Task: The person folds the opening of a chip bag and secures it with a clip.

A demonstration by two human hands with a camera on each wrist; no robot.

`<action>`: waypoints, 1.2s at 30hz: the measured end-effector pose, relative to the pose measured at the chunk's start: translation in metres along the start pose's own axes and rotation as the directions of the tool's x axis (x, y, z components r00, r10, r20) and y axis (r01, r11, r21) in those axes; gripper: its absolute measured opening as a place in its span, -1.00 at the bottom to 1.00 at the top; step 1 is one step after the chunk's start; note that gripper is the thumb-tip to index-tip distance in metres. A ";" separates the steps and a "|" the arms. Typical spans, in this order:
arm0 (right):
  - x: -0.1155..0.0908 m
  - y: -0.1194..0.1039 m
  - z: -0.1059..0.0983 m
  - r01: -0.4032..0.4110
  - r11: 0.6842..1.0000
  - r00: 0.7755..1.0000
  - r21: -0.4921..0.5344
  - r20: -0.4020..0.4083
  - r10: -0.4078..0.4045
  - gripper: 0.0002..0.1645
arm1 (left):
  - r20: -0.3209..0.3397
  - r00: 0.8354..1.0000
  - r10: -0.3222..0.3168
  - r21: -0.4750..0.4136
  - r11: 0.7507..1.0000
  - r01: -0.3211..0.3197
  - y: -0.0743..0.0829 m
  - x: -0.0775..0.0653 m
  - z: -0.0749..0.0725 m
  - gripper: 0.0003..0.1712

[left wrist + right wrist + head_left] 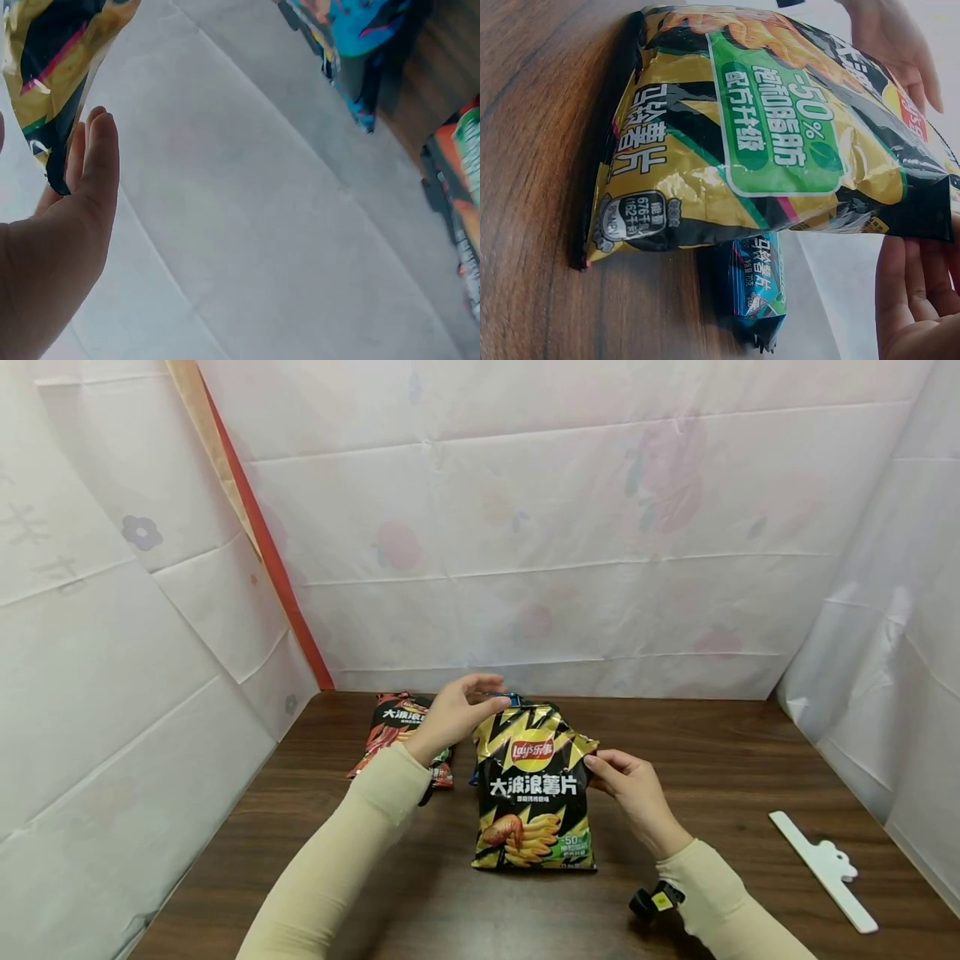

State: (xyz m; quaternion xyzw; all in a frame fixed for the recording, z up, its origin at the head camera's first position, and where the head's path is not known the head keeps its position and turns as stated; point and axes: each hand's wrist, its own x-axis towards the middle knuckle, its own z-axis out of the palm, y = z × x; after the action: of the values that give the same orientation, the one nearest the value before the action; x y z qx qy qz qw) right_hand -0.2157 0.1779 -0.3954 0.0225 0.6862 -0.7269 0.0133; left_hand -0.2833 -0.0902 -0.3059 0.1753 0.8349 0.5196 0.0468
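Note:
A black and yellow Lay's potato chip bag (pixel 534 793) is held up with its printed front toward the head camera. Its bottom edge is at or close to the tabletop; I cannot tell whether it touches. My right hand (pixel 633 789) pinches the bag's upper right corner between thumb and fingers. At the upper left corner is my left hand (pixel 457 714), thumb and fingers spread apart around the top edge. In the left wrist view, its fingers (pixel 101 154) extend straight beside the bag's corner. A blue chip bag (pixel 754 277) sits behind, mostly hidden in the head view.
A red and black chip bag (pixel 386 731) lies at the back left, partly covered by my left arm. On the right side of the brown wooden table (pixel 697 735) lies a white bag clip (pixel 821 870). Pale printed sheets (pixel 555 568) enclose the table's back and sides.

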 end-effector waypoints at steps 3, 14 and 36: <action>0.000 0.001 0.000 0.001 1.000 1.000 -0.002 0.002 -0.001 -0.82 | 0.010 1.000 0.021 0.065 0.998 -0.022 0.006 0.006 0.001 -0.48; 0.000 0.001 0.000 0.028 1.000 0.999 0.008 0.018 -0.029 -0.80 | 0.117 0.991 0.070 0.215 0.972 -0.094 0.029 0.017 0.015 -0.59; -0.001 0.001 0.002 0.037 0.999 0.999 0.001 0.022 -0.037 -0.72 | 0.268 0.963 0.020 0.431 0.892 -0.138 0.038 0.021 0.021 -0.74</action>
State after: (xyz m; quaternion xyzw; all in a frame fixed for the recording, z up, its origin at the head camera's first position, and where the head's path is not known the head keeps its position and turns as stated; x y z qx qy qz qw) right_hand -0.2145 0.1760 -0.3961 0.0016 0.6862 -0.7274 0.0074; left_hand -0.2884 -0.0501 -0.2794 0.2810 0.9105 0.2891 0.0916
